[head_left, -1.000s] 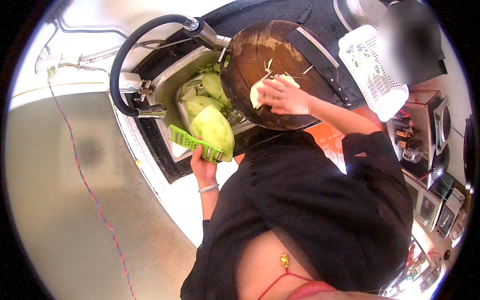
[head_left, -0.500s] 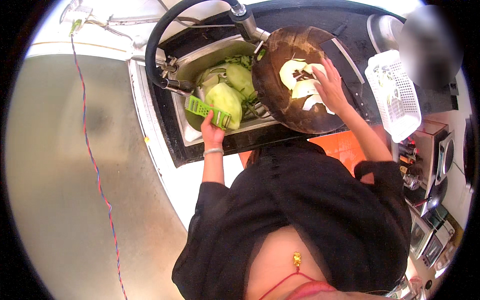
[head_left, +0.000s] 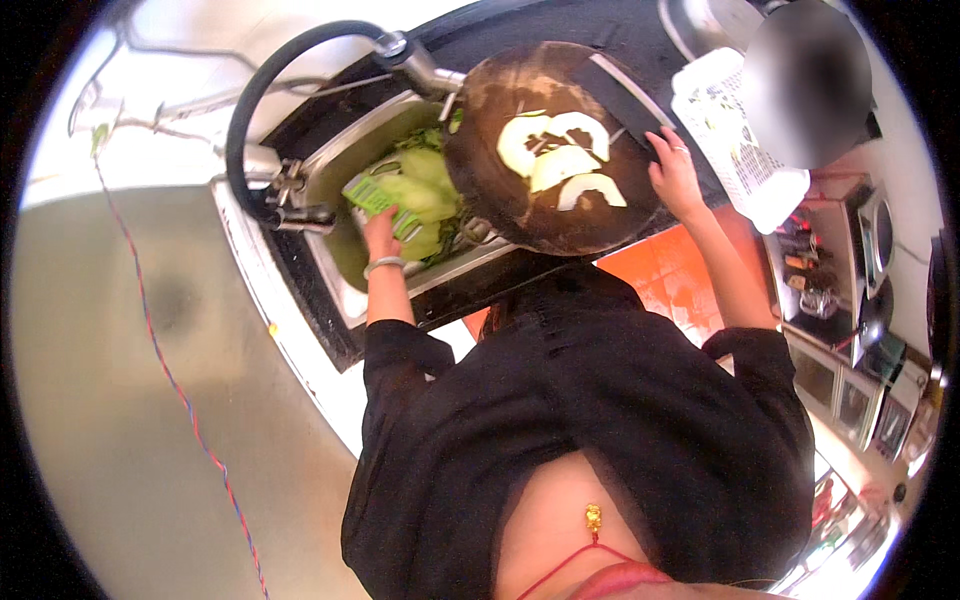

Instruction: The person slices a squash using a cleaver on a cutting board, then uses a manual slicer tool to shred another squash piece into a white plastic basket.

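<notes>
"Both hands have moved: the right hand [head_left: 677, 185] has left the pale slices [head_left: 563, 165] for the knife [head_left: 615, 85], and the left hand [head_left: 382, 235] has dropped lower into the sink [head_left: 353, 303]."

"What does that change?"

"The slices now lie uncovered on the round wooden board [head_left: 500, 80]. The left fingers are wrapped round the green grater [head_left: 370, 195], over the peeled green fruit [head_left: 428, 200] in the sink."

"Is the right hand gripping?"

"Cannot tell; it covers the knife's handle."

"Anything in the way?"

"The board overlaps the sink's right side, the black faucet hose [head_left: 238, 130] loops over its left end, and the white basket [head_left: 775, 205], partly hidden, stands right of the knife."
</notes>
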`<state>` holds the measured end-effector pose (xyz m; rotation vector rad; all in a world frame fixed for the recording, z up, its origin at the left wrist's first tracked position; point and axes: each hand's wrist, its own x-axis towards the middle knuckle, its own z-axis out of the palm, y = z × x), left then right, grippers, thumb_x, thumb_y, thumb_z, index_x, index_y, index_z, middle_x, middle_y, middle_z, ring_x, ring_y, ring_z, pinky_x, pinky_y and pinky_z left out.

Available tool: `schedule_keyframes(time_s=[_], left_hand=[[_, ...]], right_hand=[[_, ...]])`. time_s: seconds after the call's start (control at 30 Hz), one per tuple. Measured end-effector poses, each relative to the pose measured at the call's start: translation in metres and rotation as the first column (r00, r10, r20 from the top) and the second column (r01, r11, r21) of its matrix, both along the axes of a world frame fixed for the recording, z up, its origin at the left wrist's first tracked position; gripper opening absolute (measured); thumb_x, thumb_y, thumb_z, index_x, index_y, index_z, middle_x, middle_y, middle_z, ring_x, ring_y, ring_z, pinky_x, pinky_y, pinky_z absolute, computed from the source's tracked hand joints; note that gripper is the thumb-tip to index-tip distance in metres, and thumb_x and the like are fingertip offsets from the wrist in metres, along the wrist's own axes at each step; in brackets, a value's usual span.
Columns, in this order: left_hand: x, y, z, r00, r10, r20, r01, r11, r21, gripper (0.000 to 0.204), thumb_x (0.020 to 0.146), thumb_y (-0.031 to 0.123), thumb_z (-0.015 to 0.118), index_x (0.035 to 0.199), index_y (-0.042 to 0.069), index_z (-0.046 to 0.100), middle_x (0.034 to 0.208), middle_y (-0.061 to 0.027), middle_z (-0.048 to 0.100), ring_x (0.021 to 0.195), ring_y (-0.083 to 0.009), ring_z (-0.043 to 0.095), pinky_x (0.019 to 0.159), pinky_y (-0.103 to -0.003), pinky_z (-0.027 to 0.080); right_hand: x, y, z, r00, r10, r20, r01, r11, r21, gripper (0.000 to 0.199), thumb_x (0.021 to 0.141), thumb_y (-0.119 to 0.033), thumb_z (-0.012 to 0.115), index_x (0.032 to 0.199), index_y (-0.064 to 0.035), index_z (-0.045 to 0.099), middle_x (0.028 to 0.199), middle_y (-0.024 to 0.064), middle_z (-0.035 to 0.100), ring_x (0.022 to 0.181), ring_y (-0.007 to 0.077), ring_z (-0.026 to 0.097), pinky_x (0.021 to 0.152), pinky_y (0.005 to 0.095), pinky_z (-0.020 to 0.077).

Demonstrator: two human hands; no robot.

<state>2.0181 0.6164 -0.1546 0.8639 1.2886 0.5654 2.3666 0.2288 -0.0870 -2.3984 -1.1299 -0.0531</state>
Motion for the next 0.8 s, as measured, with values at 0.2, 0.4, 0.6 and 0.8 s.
schedule_keyframes(time_s=[0.2, 0.4, 0.6, 0.8], left_hand=[[0.043, -0.052, 0.061, 0.766, 0.219, -0.604, 0.478, 0.435, 0.763, 0.037, 0.078, 0.021, 0.070, 0.107, 0.002, 0.059, 0.115, -0.0162, 0.052, 0.116, -0.0329, 0.043, 0.097, -0.045, 0.036], [0.145, -0.142, 0.086, 0.818, -0.262, -0.513, 0.551, 0.095, 0.829, 0.032, 0.072, 0.013, 0.070, 0.101, 0.005, 0.059, 0.111, -0.0175, 0.051, 0.111, -0.0345, 0.045, 0.096, -0.042, 0.036], [0.222, -0.175, 0.086, 0.673, -0.442, -0.593, 0.574, -0.193, 0.795, 0.027, 0.072, 0.013, 0.068, 0.096, 0.006, 0.059, 0.107, -0.0149, 0.054, 0.101, -0.0354, 0.050, 0.084, -0.046, 0.041], [0.208, -0.211, 0.075, 0.608, -0.413, -0.678, 0.603, -0.315, 0.733, 0.020, 0.071, 0.016, 0.068, 0.085, 0.008, 0.057, 0.091, -0.0109, 0.053, 0.092, -0.0318, 0.050, 0.079, -0.044, 0.039]], right_hand=[[0.004, 0.005, 0.016, 0.984, -0.149, -0.098, 0.128, 0.973, -0.194, 0.059, 0.070, -0.010, 0.060, 0.127, -0.0061, 0.046, 0.099, 0.0243, 0.054, 0.096, 0.0406, 0.056, 0.084, 0.0460, 0.0472], [0.012, 0.012, 0.036, 0.944, -0.186, -0.274, 0.137, 0.973, -0.187, 0.051, 0.074, -0.014, 0.055, 0.122, -0.0022, 0.042, 0.095, 0.0302, 0.060, 0.095, 0.0431, 0.058, 0.085, 0.0479, 0.0464], [0.001, -0.014, 0.052, 0.886, -0.087, -0.456, 0.136, 0.988, 0.076, 0.041, 0.082, -0.019, 0.052, 0.117, 0.0025, 0.050, 0.104, 0.0282, 0.060, 0.101, 0.0419, 0.057, 0.089, 0.0439, 0.0449], [-0.014, -0.046, 0.063, 0.779, -0.003, -0.627, 0.089, 0.990, 0.105, 0.038, 0.085, -0.019, 0.051, 0.114, 0.0047, 0.052, 0.098, 0.0278, 0.061, 0.098, 0.0380, 0.060, 0.084, 0.0388, 0.0460]])
